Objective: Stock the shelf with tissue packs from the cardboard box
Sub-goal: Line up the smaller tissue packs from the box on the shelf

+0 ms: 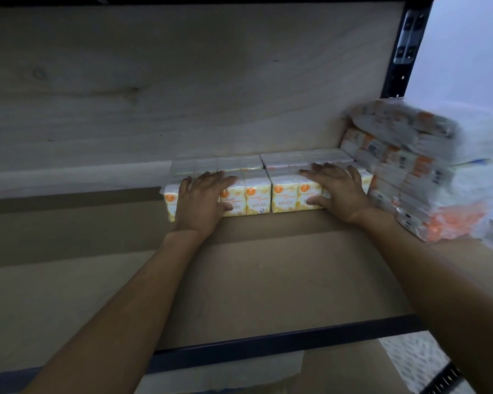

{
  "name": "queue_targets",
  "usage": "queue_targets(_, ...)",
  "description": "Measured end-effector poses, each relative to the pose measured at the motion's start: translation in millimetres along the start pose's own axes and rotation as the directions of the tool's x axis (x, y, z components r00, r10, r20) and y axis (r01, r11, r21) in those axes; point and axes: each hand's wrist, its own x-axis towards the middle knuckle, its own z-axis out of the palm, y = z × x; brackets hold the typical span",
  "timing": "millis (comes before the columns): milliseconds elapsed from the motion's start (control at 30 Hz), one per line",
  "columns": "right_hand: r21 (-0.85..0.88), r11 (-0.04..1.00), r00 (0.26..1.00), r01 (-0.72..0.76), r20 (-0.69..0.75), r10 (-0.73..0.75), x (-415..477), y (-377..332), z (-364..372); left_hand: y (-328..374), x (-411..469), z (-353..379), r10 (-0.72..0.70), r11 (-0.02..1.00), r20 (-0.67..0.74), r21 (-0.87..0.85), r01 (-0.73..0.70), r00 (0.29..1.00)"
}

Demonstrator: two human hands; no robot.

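Both arms extend forward at frame centre. The left hand [201, 201] and right hand [337, 191] lie flat, fingers straight and slightly apart, on top of the tissue packs [258, 199], which sit centrally on the shelf [268, 280]. The thumbs touch the packs' front faces.

The shelf [268, 280] board is matt, pale wood with faint grain. The back panel [154, 81] is similar wood, with knots showing. The tissue packs [258, 200] are wrapped in smooth, glossy clear plastic film, and the stack of packs [410, 172] at the right in crinkled, shiny film. The upright post [404, 52] and front rail [268, 345] look like dark painted metal.
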Motion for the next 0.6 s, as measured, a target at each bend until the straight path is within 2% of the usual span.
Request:
queue_targets(267, -0.027, 1.000, 1.000, 0.016, -0.002, -0.016, -1.0, 0.4, 0.6, -2.0, -0.1, 2.0, 0.023, 1.000, -0.032, 0.004, -0.023, 0.999)
queue_targets(600, -0.145, 0.988, 0.995, -0.056, 0.071, 0.067, -6.2, -14.5, -7.9, -1.3, -3.4, -5.1, 0.025, 1.000, 0.055, 0.017, -0.026, 0.998)
